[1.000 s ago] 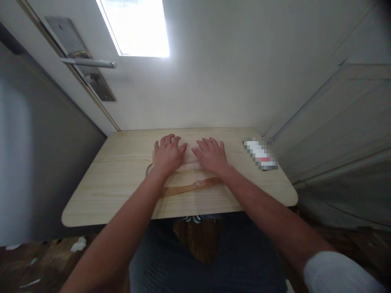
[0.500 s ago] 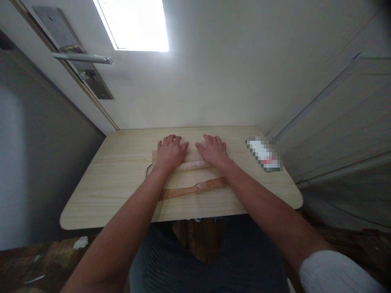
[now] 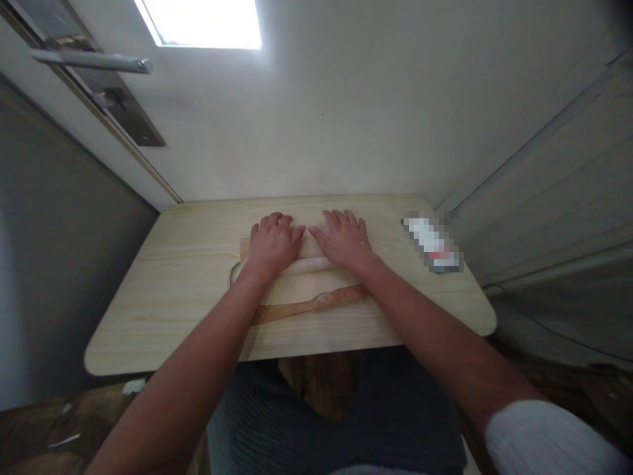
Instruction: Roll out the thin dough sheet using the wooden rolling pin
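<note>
A: Where is the roll [image 3: 310, 265]?

B: A pale, slim roll lies crosswise on the board [image 3: 297, 288], its middle showing between two wrists and its ends hidden. A brown strip [image 3: 291, 310] runs along the board's near side; a metal ring [image 3: 232, 273] shows at its left.

A: What could go wrong?

B: My judgement: if one side presses harder, the roll could flatten unevenly or skew. A hard forward push might also slide the board.

A: And the hands?

B: The left hand [image 3: 274, 243] and right hand [image 3: 345, 239] are palm down, open, fingers parted and slightly bent, thumbs near each other. Neither grips anything. They lie over the roll; how firmly they press, I cannot tell.

A: Further out?

B: The table [image 3: 163, 284], with a pixelated object [image 3: 432, 244] at its right.
</note>
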The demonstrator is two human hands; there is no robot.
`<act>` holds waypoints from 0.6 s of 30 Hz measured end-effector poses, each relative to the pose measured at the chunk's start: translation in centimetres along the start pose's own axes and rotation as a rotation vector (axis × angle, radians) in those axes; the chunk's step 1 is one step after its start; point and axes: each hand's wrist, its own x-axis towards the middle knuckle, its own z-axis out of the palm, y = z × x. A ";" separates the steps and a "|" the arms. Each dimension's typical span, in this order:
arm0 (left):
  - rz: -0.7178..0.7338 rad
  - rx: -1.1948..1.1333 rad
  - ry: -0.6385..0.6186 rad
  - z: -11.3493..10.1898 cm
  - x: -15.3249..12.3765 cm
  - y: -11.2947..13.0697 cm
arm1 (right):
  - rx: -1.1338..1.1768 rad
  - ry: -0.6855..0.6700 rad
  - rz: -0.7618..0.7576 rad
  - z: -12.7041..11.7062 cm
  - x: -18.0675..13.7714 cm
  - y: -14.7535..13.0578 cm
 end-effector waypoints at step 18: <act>0.001 0.037 -0.054 -1.1 -1.8 0.8 | -0.008 0.003 0.013 -0.2 -1.8 -0.3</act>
